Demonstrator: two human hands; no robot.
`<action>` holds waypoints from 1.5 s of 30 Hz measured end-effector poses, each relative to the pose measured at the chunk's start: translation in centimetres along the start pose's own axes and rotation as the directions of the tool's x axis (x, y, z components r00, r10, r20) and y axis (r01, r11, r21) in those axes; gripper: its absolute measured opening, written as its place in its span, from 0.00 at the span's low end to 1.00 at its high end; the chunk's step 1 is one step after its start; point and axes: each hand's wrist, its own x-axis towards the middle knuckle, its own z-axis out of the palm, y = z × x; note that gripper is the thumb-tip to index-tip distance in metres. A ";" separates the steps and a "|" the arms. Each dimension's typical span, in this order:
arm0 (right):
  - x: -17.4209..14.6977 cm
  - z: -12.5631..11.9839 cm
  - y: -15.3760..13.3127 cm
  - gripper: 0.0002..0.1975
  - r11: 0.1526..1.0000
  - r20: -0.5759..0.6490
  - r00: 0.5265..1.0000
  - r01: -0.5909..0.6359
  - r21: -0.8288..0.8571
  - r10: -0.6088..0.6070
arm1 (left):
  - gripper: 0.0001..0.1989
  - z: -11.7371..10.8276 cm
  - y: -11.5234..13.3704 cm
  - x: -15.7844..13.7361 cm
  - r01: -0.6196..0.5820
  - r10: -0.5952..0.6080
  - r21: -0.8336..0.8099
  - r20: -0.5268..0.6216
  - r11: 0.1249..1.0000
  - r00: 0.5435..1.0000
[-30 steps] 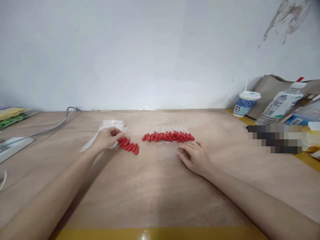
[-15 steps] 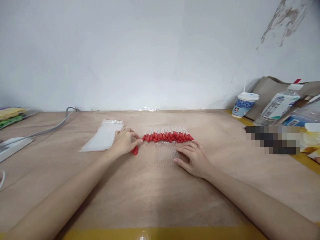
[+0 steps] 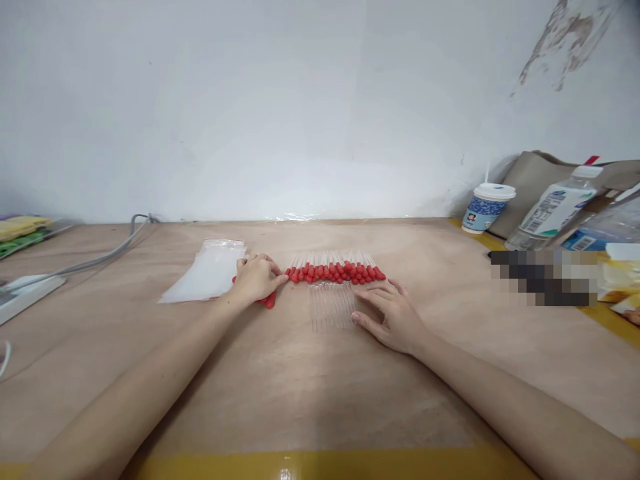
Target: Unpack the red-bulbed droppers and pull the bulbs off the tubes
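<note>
A row of glass droppers with red rubber bulbs (image 3: 330,272) lies across the table, glass ends toward the wall. In front of it is a flat batch of bare clear glass tubes (image 3: 330,310). My left hand (image 3: 257,277) rests palm down at the row's left end, thumb stretched toward the leftmost bulbs. Loose red bulbs (image 3: 270,300) show partly beneath that hand. At the right side my right hand (image 3: 387,313) lies with fingers spread, its fingertips near the row's right end and its thumb beside the tubes. Neither hand visibly holds anything.
Clear plastic zip bags (image 3: 205,270) are stacked left of my left hand. A grey cable (image 3: 110,257) and white power strip (image 3: 40,290) lie at far left. A paper cup (image 3: 487,208), a plastic bottle (image 3: 555,210) and a grey bag (image 3: 525,173) stand at the back right.
My left hand has shifted slightly right, showing a red bulb on its left side. My right hand has moved slightly right. The dropper row looks almost the same.
</note>
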 end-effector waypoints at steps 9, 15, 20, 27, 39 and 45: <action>-0.2 0.7 0.9 0.18 0.999 -0.150 0.988 0.033 0.036 -0.028 | 0.13 -1.1 -0.6 -1.4 0.124 -0.126 -0.023 -0.139 0.992 0.982; -0.2 0.6 0.6 0.22 0.992 -0.227 0.973 0.075 0.101 -0.050 | 0.11 -0.6 1.0 -4.9 -0.276 0.180 -0.193 -0.406 0.942 0.896; -0.1 -0.1 0.0 0.27 0.977 -0.171 0.964 0.210 0.022 -0.203 | 0.09 2.3 3.0 -7.3 -0.660 0.541 -0.210 -0.423 0.721 0.727; 0.0 0.7 -0.8 0.14 0.938 -0.049 0.937 0.346 -0.012 -0.346 | 0.12 3.3 3.2 -8.1 -0.750 0.623 -0.136 -0.473 0.647 0.623; -0.2 1.8 -1.2 0.12 0.920 -0.087 0.929 0.368 0.137 -0.358 | 0.17 2.8 6.0 -7.5 -0.726 0.660 -0.169 -0.319 0.667 0.680; -0.1 2.0 -1.4 0.12 0.918 -0.103 0.929 0.368 0.149 -0.356 | 0.10 3.4 6.3 -7.7 -0.727 0.665 -0.174 -0.309 0.664 0.680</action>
